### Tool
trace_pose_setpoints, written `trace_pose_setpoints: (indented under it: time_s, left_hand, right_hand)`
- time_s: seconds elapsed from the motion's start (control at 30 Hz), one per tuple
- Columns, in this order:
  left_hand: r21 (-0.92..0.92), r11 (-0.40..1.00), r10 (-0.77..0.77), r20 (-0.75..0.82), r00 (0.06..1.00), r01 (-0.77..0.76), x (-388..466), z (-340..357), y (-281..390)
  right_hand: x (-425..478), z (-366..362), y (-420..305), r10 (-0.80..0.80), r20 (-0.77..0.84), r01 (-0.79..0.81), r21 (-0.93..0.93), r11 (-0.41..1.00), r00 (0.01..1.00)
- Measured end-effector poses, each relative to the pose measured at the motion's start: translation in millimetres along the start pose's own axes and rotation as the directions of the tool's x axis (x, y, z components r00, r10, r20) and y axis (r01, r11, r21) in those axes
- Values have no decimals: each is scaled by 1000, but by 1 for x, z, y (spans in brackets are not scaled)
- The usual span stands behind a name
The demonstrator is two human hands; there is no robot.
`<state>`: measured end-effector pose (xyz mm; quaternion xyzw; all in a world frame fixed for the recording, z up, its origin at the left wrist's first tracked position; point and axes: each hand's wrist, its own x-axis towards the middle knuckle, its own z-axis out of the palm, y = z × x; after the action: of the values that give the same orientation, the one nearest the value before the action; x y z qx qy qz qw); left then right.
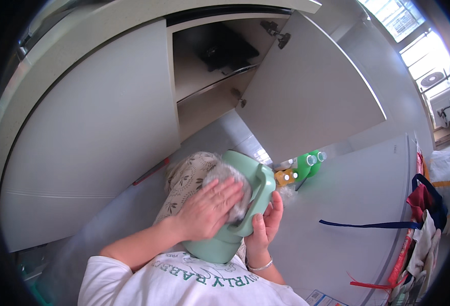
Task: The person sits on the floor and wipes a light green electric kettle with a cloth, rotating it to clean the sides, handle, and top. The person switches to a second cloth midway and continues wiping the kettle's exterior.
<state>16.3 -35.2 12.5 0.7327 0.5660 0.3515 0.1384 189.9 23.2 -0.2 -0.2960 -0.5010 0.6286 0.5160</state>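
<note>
A mint-green lidded jug (244, 162) with a large side handle (262, 191) lies tilted across my lap, one end against my white shirt. My left hand (211, 208) presses a fluffy grey cloth (228, 174) flat against its side, fingers close together. The cloth partly covers the middle of the jug. My right hand (265, 222) supports the jug at the handle, thumb and fingers around its lower outer edge. A silvery bracelet circles the right wrist.
Ahead, a cabinet door (313, 84) stands open beside a shelf (194, 84) bearing a dark object (229, 49). Green bottles (305, 164) and small orange bottles (285, 177) stand on the floor to the right. Bags (420, 229) with a blue strap hang beside a pale appliance panel (347, 199).
</note>
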Motion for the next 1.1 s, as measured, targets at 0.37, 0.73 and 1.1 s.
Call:
trace_pose_setpoints:
  time_s: [0.37,0.73,1.1]
  left_hand:
    - [10,999,39,19,999,-39,104,30,-39]
    - [89,994,83,-146,986,-71,-16,18,-30]
    - [-798,455,-397,-580,712,-396,-58,-192,29]
  right_hand:
    - [17,-14,4,-50,-129,68,140,988,990]
    - [-8,13,9,-17,7,18,-142,990,1000]
    - [-6,9,15,-11,76,30,-254,967,997]
